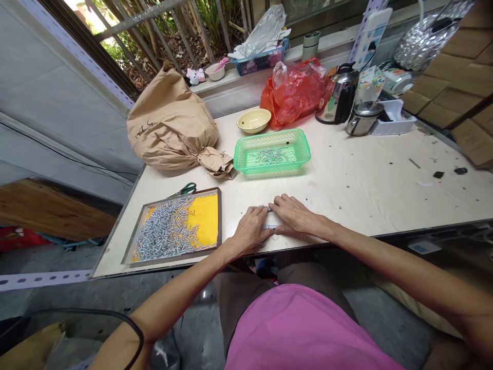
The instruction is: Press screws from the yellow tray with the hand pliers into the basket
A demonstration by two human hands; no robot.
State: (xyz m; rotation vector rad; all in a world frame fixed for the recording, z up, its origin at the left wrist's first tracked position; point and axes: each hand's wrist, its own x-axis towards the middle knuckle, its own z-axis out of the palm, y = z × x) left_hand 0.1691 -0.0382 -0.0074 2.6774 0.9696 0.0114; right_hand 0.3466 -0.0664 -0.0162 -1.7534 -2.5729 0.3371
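Place: small workshop | worktable | 1 tray heaped with metal pieces | scissors | green basket

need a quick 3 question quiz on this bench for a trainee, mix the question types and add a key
1. Multiple choice: where is the bigger heap of small metal pieces?
a) the cream bowl
b) the shallow tray
c) the green basket

2. True or false: the scissors lie inside the shallow tray.

3. Fill the gap: the person's left hand is closer to the shallow tray than the ____ hand is.

Key
1. b
2. False; they lie by its far edge, outside it.
3. right, as in right hand
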